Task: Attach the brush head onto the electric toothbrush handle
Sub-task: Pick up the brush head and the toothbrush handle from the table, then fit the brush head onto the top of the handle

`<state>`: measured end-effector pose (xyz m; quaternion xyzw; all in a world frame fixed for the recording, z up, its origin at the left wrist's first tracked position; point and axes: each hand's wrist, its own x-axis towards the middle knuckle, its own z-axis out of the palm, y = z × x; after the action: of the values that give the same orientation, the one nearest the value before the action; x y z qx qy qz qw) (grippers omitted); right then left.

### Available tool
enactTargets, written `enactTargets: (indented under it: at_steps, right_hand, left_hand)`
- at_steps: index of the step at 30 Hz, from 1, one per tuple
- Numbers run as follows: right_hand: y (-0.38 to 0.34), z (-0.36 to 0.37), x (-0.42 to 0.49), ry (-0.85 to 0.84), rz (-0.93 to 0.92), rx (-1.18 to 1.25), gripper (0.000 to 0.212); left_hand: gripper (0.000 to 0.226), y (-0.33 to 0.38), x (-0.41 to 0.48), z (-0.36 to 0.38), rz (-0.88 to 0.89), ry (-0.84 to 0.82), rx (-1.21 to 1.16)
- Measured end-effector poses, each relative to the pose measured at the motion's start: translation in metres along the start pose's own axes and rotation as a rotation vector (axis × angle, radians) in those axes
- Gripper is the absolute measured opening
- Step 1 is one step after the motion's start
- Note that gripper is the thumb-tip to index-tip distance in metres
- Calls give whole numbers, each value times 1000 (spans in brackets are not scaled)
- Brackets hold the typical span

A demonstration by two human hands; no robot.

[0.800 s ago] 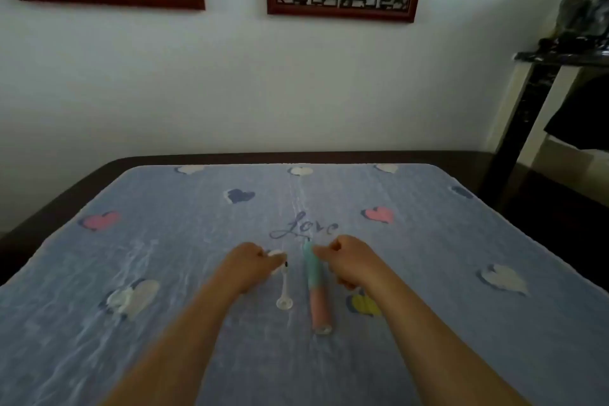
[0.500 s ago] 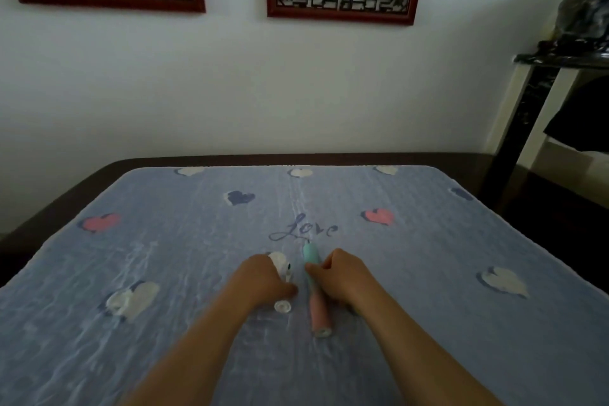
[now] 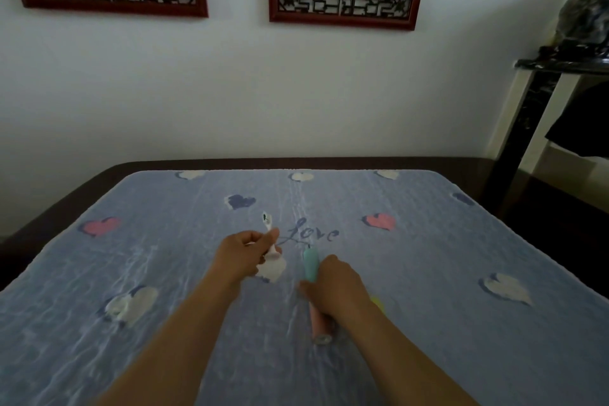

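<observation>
We have one view only, worn on the head, looking forward and down across the surface [image 3: 428,323] toward the far wall [image 3: 296,92]. Both forearms reach in from the bottom edge, so the hands sit close below us, near mid-frame.

A dark table [image 3: 108,175] carries a blue heart-print cloth [image 3: 412,323] bearing the toothbrush handle [image 3: 311,265].

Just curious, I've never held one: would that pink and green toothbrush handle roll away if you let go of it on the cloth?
Probably a little: the handle looks round and smooth. The wrinkled cloth should slow it. It seems stiff and light.
</observation>
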<state>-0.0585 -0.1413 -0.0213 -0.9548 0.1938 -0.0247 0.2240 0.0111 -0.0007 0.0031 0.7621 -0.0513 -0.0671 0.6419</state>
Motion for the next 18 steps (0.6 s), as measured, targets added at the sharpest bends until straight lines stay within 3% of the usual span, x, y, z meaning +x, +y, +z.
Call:
enactTargets:
  at_steps: [11, 18]
  right_hand:
    - [5, -15, -4, -35, -106, 229, 28]
    - [-5, -26, -23, -97, -252, 708, 17]
  left_hand:
    - [23, -2, 8, 12, -217, 82, -497]
    - [24, 31, 20, 22, -274, 64, -671]
